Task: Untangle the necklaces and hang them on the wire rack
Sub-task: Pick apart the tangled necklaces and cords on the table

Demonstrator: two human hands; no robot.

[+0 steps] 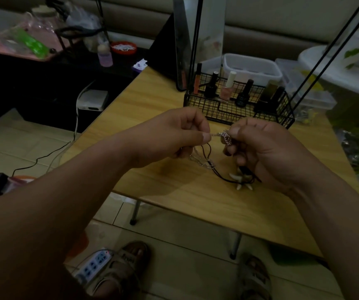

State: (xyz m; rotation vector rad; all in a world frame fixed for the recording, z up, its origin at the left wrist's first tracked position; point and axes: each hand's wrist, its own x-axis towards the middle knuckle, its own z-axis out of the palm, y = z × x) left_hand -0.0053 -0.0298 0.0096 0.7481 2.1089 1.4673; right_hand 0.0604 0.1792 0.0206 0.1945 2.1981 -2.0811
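Note:
Both hands hover over a small wooden table [174, 191]. My left hand [174, 137] pinches one end of a thin silver chain necklace [225, 136] between thumb and forefinger. My right hand [265, 152] pinches the tangled part of the same chain, about a finger's width away. A black cord necklace [219, 176] with pale tooth-shaped pendants [242, 180] hangs from both hands and trails onto the table. A loop of chain dangles under my left hand. The black wire rack [239, 105] stands just behind the hands, its tall rods [195, 40] rising out of view.
The rack's basket holds several nail polish bottles [226, 87]. A white plastic tub [252, 68] and clear boxes sit behind it. A power strip [94, 265] and cables lie on the tiled floor by my sandalled feet. Clutter covers a dark shelf at far left.

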